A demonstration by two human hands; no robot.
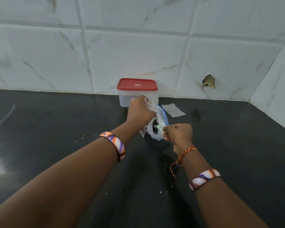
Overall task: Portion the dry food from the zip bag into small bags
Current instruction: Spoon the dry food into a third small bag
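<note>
At frame centre the left hand (141, 110) grips the upper edge of the zip bag (161, 116) on the dark counter (56, 116), hiding the red-lidded container (136, 91) partly, while the right hand (179, 134) pinches its near edge, dark contents barely discernible inside.

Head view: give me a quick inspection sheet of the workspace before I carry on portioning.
Surface: dark counter, glossy, with pale crumbs scattered near the arms.
Job's things: zip bag held up above the counter, dark food inside; small bag lying flat to its right.
Clutter: red-lidded tub against the wall, behind the zip bag.
Hands: left hand grips the bag's top; right hand pinches its near edge.
Cables: nothing seen.
Surroundings: marble-look tiled wall, with a broken hole at the right.
</note>
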